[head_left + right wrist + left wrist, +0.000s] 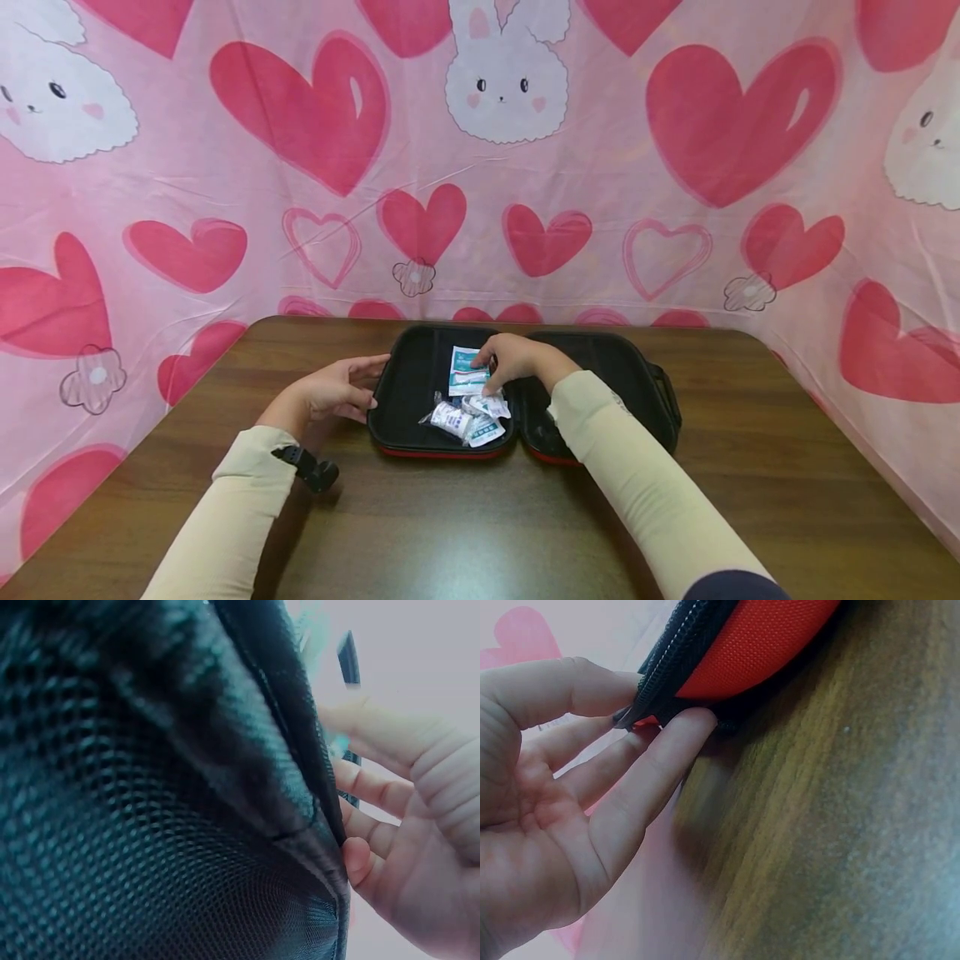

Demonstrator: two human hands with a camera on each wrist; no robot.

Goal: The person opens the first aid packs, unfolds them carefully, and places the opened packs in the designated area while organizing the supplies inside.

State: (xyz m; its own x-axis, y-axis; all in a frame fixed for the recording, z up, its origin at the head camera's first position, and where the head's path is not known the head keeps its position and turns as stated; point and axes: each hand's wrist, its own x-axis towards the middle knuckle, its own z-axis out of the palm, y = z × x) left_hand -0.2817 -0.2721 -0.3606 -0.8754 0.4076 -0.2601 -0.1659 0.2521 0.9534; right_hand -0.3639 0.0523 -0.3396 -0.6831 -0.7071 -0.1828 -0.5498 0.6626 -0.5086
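Note:
A black zip case (401, 387) with red outer sides lies unfolded on the table. My left hand (330, 390) holds its left edge; in the left wrist view, fingertips meet the zip rim and the red fabric side (757, 652). Over the case's left half, my right hand (517, 357) has thumb and fingertips at the right edge of a flat teal-and-white packet (465, 379), pinching it. Just in front of that packet lie a clear-wrapped white roll (450, 419) and small white-and-blue packets (486, 430). Black mesh (150, 840) fills much of the right wrist view.
The case's right half (633, 375), with a handle (666, 396) on its outer side, lies partly under my right forearm. Brown wooden table (450, 525) extends around the case. A pink cloth (465, 233) with hearts and rabbits hangs behind it.

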